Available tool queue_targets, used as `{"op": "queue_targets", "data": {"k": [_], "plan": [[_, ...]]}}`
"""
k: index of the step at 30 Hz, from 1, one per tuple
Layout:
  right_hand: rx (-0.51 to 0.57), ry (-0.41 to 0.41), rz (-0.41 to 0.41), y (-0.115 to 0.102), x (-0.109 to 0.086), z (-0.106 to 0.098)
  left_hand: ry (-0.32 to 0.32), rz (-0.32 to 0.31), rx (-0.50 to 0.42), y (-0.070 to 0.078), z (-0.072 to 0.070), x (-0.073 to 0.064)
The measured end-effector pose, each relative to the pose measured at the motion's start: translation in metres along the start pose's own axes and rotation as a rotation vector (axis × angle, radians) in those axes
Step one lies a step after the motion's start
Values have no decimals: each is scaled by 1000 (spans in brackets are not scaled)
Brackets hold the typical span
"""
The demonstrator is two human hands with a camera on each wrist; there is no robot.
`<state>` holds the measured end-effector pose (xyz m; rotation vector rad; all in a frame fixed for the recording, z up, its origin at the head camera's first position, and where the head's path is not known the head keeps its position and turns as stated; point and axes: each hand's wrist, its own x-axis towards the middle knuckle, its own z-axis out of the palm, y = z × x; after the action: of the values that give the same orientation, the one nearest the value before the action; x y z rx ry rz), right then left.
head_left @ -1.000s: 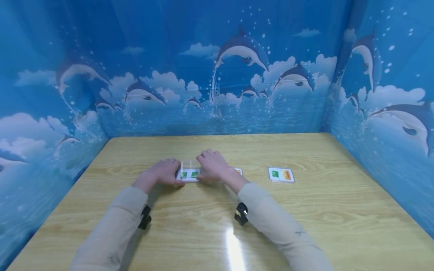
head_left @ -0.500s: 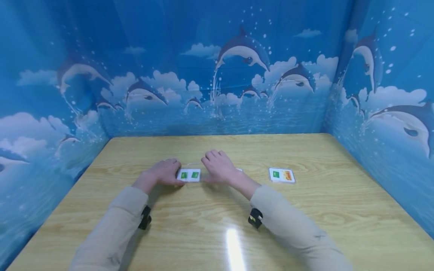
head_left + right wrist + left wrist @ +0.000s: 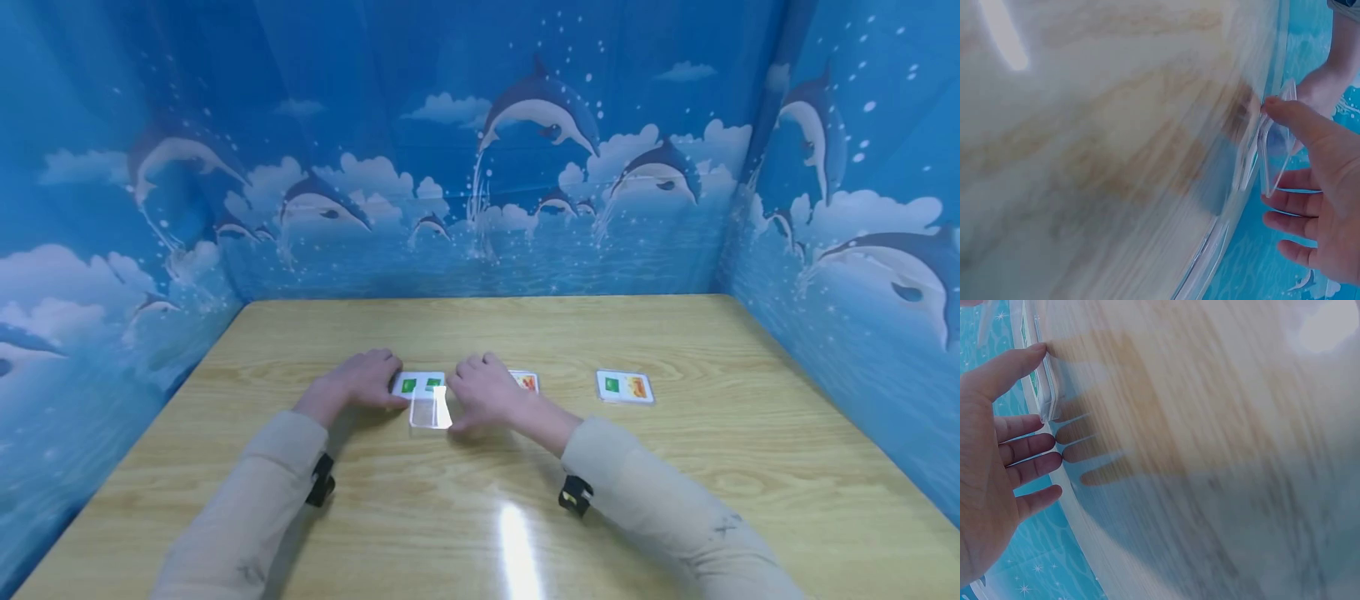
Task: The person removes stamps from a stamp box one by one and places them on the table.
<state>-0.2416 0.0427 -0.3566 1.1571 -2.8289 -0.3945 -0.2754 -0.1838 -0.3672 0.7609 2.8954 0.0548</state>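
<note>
In the head view, a shallow clear case [image 3: 418, 380] with two green-printed pictures on white lies flat on the table. My left hand [image 3: 365, 379] holds it by its left end, thumb at the near edge and fingers at the far side. The left wrist view shows the thumb and index fingertip on the case [image 3: 1047, 387], with the other fingers spread. A clear plastic lid [image 3: 429, 412] tilts over the near right part of the case, overlapping it in this view. My right hand [image 3: 483, 392] pinches that lid [image 3: 1280, 147] between thumb and fingers.
Another case [image 3: 527, 381] with an orange picture lies partly behind my right wrist. Farther right sits a third case [image 3: 626, 387] with one green and one orange picture. A blue dolphin-print curtain [image 3: 480, 250] borders the wooden table [image 3: 420, 517] at the back and sides.
The lid, upright over the green-picture case a second ago, now tilts low toward me. My right hand has shifted right and nearer, uncovering the orange-picture case. My left hand stays put.
</note>
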Motion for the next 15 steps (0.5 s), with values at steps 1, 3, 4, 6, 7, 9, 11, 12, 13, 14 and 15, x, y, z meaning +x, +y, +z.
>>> {"op": "queue_targets", "data": {"k": [1,3,4,6,7,9,11,12,13,14,15], "plan": [[0,-2,-11,-2,0,0,2,2,0,0,0,0],[-9,-6,-33,-4,0,0,5,3,3,-1,1,1],[-16,-8,-45,-6,0,0,8,7,4,-1,1,1],[-28,-9,-65,-8,1,0,12,11,5,-2,2,1],[-38,-9,-74,-9,1,1,11,11,7,-2,2,2],[-50,-15,-86,-11,2,1,5,7,7,-2,2,2],[-64,-13,-93,-12,4,2,-2,-2,5,-2,3,2],[-71,-13,-96,-13,4,2,-4,-5,5,-2,2,2],[-78,-15,-97,-14,4,3,-4,-6,5,-2,2,2],[-84,-19,-99,-15,4,3,-5,-7,5,-1,2,2],[-91,-19,-102,-16,5,4,1,-3,9,-1,2,1]]}}
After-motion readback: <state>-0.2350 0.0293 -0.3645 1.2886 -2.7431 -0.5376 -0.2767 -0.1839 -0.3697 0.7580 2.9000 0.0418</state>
